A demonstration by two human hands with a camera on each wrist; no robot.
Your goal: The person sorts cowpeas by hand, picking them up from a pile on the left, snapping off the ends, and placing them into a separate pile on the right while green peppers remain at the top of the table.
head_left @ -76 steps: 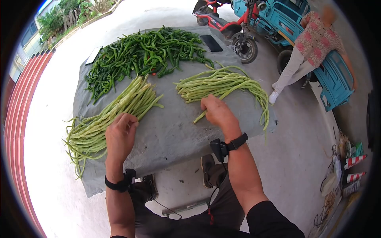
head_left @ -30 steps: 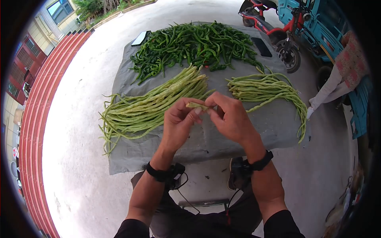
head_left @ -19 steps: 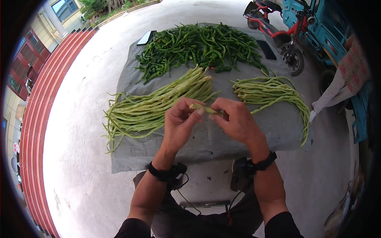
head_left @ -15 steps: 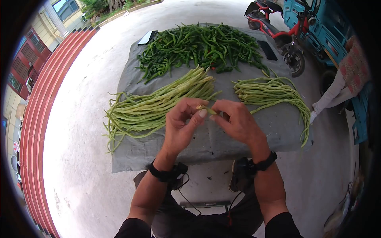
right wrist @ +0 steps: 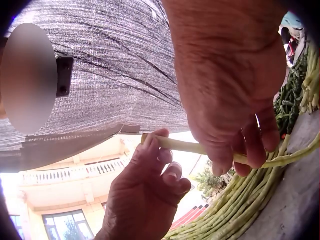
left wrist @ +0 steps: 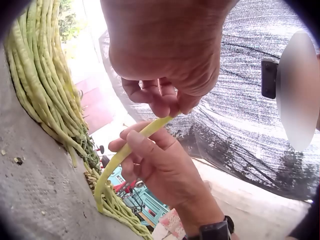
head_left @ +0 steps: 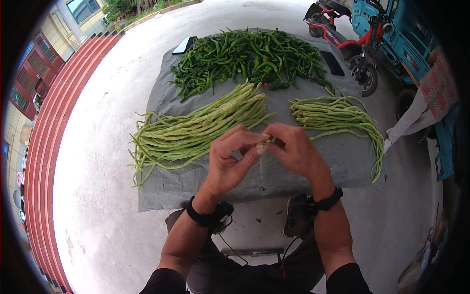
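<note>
One long bean (left wrist: 114,162) runs between my two hands above the cloth. Its cut end is pinched by thumb and fingers of my left hand (head_left: 230,159) (right wrist: 142,192). My right hand (head_left: 298,149) (left wrist: 167,172) grips the same bean close by, fingers curled round it in the right wrist view. Left of my hands lies a large bundle of long beans (head_left: 196,130); a smaller bundle (head_left: 338,115) lies on the right. A heap of green peppers (head_left: 249,56) spreads behind both bundles.
Grey cloth (head_left: 171,188) covers the table. A white phone (head_left: 183,45) lies at its back left, a dark phone (head_left: 332,63) at its back right. Beyond the right side stand a red scooter (head_left: 362,44), a blue vehicle (head_left: 416,39) and a person in a patterned top (head_left: 438,85).
Both hands came together from beside the separate bundles. Since then my left hand has shifted slightly right towards my right hand, and the bean's end between them has turned.
</note>
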